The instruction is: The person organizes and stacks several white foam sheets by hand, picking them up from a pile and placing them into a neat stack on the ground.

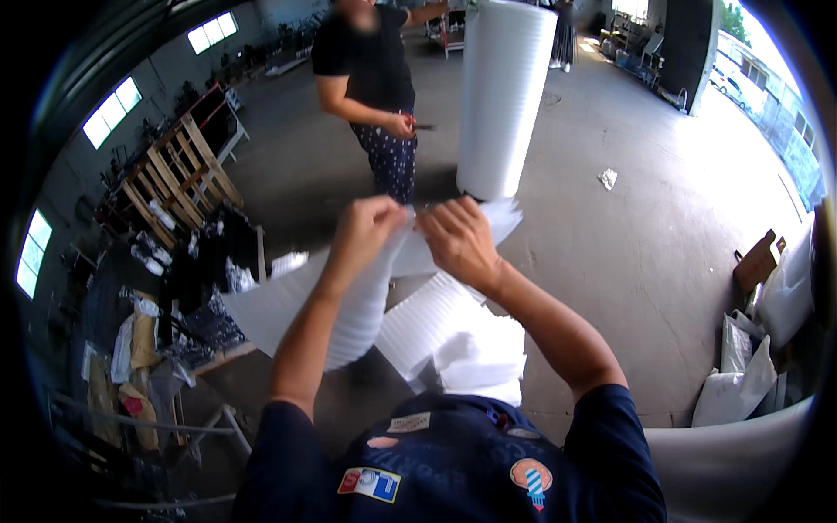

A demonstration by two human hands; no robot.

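Note:
A thin white foam sheet [356, 305] hangs in front of me, its top edge between my hands. With fingers pinched, my left hand [370, 228] grips that edge; slight blur softens the fingertips. Close to its right, my right hand [457, 239] is closed on the same sheet, knuckles up, and part of the foam sticks out behind it. Below the hands lies a pile of folded white foam sheets [478, 349], partly covered by the hanging piece.
A person [366, 78] in a black shirt stands ahead, holding a red-handled tool [413, 125], beside a tall white foam roll [506, 100]. Wooden pallets [183, 174] lean at the left. White bags [739, 375] sit at the right. A scrap [608, 179] lies on the floor.

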